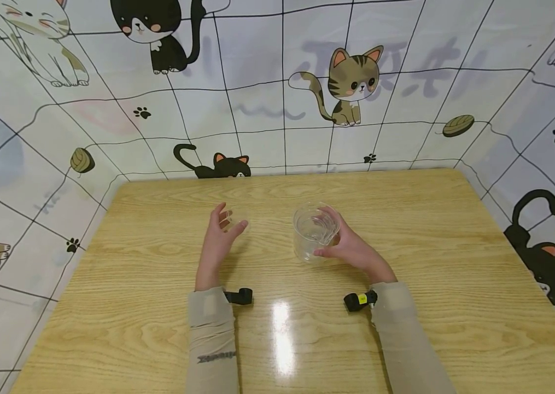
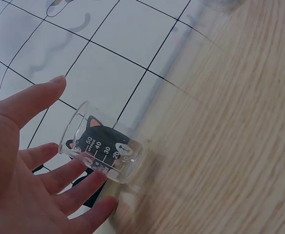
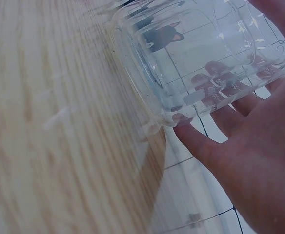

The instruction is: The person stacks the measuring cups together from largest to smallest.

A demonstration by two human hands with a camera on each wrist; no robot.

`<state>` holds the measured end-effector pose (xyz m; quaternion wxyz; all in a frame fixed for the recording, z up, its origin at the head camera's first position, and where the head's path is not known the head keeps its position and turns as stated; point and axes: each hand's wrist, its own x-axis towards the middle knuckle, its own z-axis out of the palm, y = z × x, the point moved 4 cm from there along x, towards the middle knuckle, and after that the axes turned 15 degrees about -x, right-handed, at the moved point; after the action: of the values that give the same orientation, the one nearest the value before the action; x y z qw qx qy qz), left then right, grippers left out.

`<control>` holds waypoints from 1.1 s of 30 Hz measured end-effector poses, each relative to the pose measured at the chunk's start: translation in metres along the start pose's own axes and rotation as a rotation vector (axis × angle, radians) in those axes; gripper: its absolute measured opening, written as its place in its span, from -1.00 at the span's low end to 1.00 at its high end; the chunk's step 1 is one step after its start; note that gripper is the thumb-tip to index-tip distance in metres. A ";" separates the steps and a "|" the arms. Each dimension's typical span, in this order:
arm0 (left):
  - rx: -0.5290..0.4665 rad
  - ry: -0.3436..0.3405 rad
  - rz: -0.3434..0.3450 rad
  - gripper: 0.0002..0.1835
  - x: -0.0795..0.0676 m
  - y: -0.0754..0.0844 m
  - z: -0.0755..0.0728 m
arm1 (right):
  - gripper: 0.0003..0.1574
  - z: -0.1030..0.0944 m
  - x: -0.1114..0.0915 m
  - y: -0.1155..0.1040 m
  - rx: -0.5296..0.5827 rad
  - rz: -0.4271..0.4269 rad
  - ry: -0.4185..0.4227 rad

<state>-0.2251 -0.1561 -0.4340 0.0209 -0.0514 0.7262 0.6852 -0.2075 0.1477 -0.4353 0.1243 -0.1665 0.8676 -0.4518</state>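
Observation:
A small clear beaker (image 2: 103,151) with white graduation marks up to 50 stands on the table beside my left hand (image 1: 218,241). The left fingers are spread loosely behind it, and the thumb stands apart from the glass. In the head view its faint outline shows between thumb and fingers. My right hand (image 1: 348,246) grips a larger clear beaker (image 1: 304,246) from its right side, thumb at the near side and fingers round the far side. Further curved glass outlines show inside this beaker, and the right wrist view shows the fingers (image 3: 225,117) along its wall.
The wooden table (image 1: 159,262) spreads out under both hands. A white cloth backdrop (image 1: 257,109) with cartoon cats and grid lines rises behind it and along both sides. Black wrist cameras sit on the left cuff and the right cuff.

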 end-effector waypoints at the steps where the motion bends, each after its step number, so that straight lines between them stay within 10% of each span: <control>1: 0.001 -0.002 -0.001 -0.08 0.000 -0.001 0.001 | 0.27 0.000 0.000 0.000 0.001 0.000 0.000; 33: 0.107 -0.053 0.029 -0.30 0.002 -0.006 0.026 | 0.22 0.001 0.000 0.001 0.054 0.016 -0.016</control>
<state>-0.2278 -0.1308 -0.4418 0.0330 -0.0212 0.7616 0.6468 -0.2068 0.1473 -0.4365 0.1392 -0.1599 0.8554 -0.4726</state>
